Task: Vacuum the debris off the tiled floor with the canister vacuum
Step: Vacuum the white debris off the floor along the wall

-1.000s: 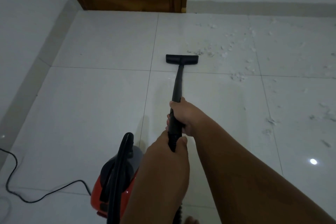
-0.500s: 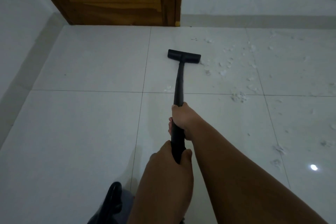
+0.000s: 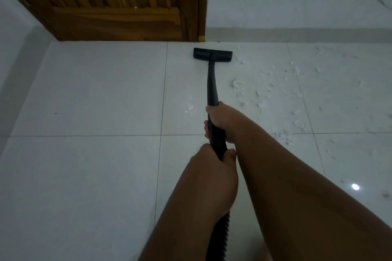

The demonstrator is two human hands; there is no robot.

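Note:
Both hands grip the black vacuum wand (image 3: 212, 85). My right hand (image 3: 220, 121) holds it higher up the tube, and my left hand (image 3: 214, 167) is closed on it just below, where the ribbed hose (image 3: 220, 233) begins. The flat black floor nozzle (image 3: 212, 55) lies on the white tiled floor (image 3: 95, 95), close to the base of the far wall, beside the door. White debris scraps (image 3: 267, 91) lie scattered on the tiles to the right of the nozzle and wand. One small clump (image 3: 189, 107) lies just left of the wand. The canister is out of view.
A wooden door (image 3: 118, 2) stands at the back left, its frame edge just left of the nozzle. A grey skirting strip (image 3: 297, 35) runs along the far wall. A wall (image 3: 12, 48) bounds the floor on the left. A light glare (image 3: 355, 187) reflects at lower right.
The nozzle has been pushed forward over the tiles until it is near the far wall. The view has advanced and the red canister and its cord have dropped out of view.

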